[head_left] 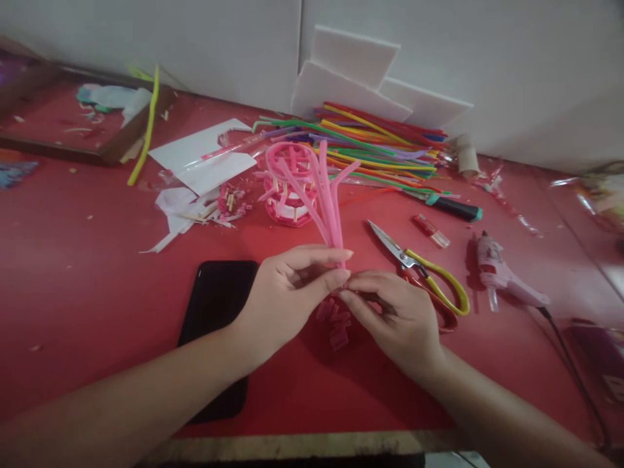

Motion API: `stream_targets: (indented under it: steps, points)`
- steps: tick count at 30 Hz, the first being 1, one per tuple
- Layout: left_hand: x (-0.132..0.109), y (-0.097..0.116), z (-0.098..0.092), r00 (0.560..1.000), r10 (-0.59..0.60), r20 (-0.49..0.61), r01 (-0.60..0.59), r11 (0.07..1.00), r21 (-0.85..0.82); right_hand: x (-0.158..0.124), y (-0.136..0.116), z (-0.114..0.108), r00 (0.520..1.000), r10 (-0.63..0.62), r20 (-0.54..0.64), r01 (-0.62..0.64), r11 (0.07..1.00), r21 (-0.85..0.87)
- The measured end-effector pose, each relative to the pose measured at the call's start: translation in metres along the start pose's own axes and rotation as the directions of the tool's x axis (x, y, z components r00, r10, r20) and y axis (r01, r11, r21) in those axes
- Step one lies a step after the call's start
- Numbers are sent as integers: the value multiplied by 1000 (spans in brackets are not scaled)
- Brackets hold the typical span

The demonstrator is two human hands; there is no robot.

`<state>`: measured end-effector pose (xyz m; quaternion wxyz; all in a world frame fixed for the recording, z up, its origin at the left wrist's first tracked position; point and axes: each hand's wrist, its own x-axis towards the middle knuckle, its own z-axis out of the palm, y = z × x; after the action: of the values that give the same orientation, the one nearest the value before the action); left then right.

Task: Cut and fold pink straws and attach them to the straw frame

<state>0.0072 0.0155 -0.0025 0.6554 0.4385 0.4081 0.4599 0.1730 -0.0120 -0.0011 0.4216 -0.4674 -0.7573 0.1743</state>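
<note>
A bundle of pink pipe cleaners stands upright in my left hand, pinched near its lower end between thumb and fingers. Just below, my right hand has its thumb and fingertips closed at the bottom tip of the bundle. Short cut pink pieces lie on the red table beneath my hands. Behind the bundle is a round pink openwork piece with small sticks in it. Scissors with yellow and red handles lie open beside my right hand.
A black phone lies by my left forearm. To the right are a pink glue gun with its cord and a dark-handled cutter. Farther back are colored pipe cleaners, white foam boards, paper and a brown tray.
</note>
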Motion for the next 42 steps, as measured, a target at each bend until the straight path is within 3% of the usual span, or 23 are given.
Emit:
stream_targets:
  steps: [10, 20, 25, 29, 32, 35, 38, 40, 42]
  points:
    - [0, 1, 0, 976, -181, 121, 194, 974, -113, -5, 6, -15, 956, -293, 11, 284, 917, -279]
    - [-1, 5, 1, 970, -206, 128, 215, 974, -66, -16, 10, -15, 939, -337, 65, 340, 890, -303]
    - [3, 1, -3, 969, -219, 114, 232, 966, -117, 3, 7, -24, 976, -194, 98, 213, 946, -244]
    - [9, 2, -5, 917, -368, 152, 398, 860, -319, 15, 29, -64, 991, 48, 123, 13, 892, -452]
    - [12, 6, -5, 857, -465, 220, 514, 749, -418, 10, 56, -95, 950, 248, 188, -88, 794, -601]
    - [13, 8, -7, 840, -461, 285, 542, 722, -430, -4, 75, -109, 871, 395, 292, -116, 744, -658]
    - [12, 5, -9, 884, -389, 260, 457, 837, -301, -19, 77, -106, 847, 447, 287, -116, 683, -721]
    - [10, 3, -10, 928, -309, 207, 336, 935, -109, -25, 74, -101, 856, 444, 267, -100, 648, -755]
    - [7, 2, -9, 958, -221, 183, 208, 974, 91, -29, 73, -100, 853, 463, 239, -104, 600, -793]
